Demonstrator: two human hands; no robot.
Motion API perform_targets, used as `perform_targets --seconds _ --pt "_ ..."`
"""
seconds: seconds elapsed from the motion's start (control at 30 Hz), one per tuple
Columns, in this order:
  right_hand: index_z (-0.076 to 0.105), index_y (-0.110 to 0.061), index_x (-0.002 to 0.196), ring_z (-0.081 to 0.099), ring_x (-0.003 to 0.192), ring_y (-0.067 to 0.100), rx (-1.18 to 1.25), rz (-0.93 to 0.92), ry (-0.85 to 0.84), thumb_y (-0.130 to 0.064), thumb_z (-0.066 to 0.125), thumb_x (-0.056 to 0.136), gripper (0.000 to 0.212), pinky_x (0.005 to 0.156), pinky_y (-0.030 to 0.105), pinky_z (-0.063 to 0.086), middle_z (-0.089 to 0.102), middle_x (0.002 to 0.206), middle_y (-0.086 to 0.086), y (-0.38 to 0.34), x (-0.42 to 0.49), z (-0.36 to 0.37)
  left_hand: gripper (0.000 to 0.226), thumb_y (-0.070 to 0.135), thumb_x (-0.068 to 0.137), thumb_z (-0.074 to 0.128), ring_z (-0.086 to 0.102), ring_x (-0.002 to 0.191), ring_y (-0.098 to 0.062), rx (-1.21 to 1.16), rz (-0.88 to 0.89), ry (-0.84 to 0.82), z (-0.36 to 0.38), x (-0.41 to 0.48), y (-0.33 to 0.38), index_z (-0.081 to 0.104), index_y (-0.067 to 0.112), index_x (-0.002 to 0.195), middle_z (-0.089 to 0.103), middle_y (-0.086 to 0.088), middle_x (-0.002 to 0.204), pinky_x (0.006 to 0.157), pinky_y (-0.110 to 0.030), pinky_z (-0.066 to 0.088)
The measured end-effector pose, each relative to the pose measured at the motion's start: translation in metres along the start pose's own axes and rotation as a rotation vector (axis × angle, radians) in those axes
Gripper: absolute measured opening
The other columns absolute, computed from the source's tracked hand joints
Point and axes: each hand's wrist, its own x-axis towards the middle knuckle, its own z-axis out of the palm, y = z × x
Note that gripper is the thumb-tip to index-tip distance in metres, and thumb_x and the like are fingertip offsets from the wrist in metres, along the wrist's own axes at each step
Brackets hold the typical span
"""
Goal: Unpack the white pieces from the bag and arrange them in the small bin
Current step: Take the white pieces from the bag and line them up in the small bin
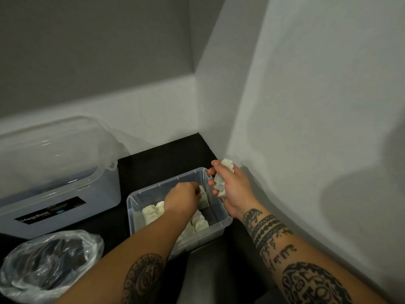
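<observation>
Dark tabletop (157, 159) in a corner of pale walls. Nearest, at the left, a crumpled clear plastic bag (43, 264) looks dark inside. Beyond it, the left hand (182, 199) reaches into the small clear bin (217, 231), fingers curled on a white piece (203, 197) beside rows of white pieces (151, 212). The right hand (232, 189) grips a handful of pieces (220, 183) over the bin's far corner. A lidded storage box (59, 172) sits behind. Arranging seems under way; next, the held pieces need setting into the remaining gap.

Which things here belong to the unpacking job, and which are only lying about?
Job: small bin; white pieces in it; more white pieces, gripped by the right hand; left hand, reaching into the bin; plastic bag, dark contents showing.
Lying about: large lidded box.
</observation>
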Motion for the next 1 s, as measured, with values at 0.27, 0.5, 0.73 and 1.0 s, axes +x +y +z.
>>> perform_targets --seconds 0.27,0.5,0.73,1.0 --pt "0.062 -0.012 0.116 0.059 0.062 0.015 0.045 0.049 -0.03 -0.027 0.065 0.098 0.023 0.049 0.025 0.041 0.068 0.082 0.004 -0.006 -0.001 -0.002 0.016 0.032 0.1 0.059 0.065 0.089 -0.018 -0.03 0.033 0.049 -0.011 -0.007 0.001 0.07 0.027 0.111 0.07 0.001 0.101 0.07 -0.03 0.049" --pt "0.057 -0.006 0.124 0.066 0.071 0.027 0.199 0.206 -0.235 -0.025 0.043 0.1 0.033 0.049 0.026 0.045 0.071 0.094 0.016 -0.022 -0.005 -0.004 0.013 0.037 0.1 0.06 0.065 0.08 0.0 -0.557 0.056 0.189 -0.063 -0.019 0.01 0.072 0.033 0.104 0.07 0.014 0.089 0.068 -0.016 0.049" --pt "0.061 -0.004 0.125 0.073 0.079 0.024 0.005 0.18 -0.4 -0.003 0.053 0.1 0.026 0.05 0.022 0.05 0.074 0.108 0.017 -0.029 -0.007 0.001 0.012 0.027 0.097 0.068 0.075 0.084 -0.009 -0.952 0.041 0.055 -0.113 -0.023 0.025 0.074 0.025 0.108 0.077 0.006 0.095 0.07 -0.02 0.056" --pt "0.061 -0.006 0.125 0.07 0.077 0.021 -0.207 0.127 -0.405 -0.006 0.071 0.091 0.035 0.052 0.022 0.048 0.075 0.1 0.012 -0.029 -0.01 0.002 0.005 0.022 0.086 0.081 0.072 0.078 -0.014 -0.877 0.088 0.063 -0.107 -0.026 0.018 0.078 0.02 0.09 0.077 0.001 0.084 0.073 -0.027 0.059"
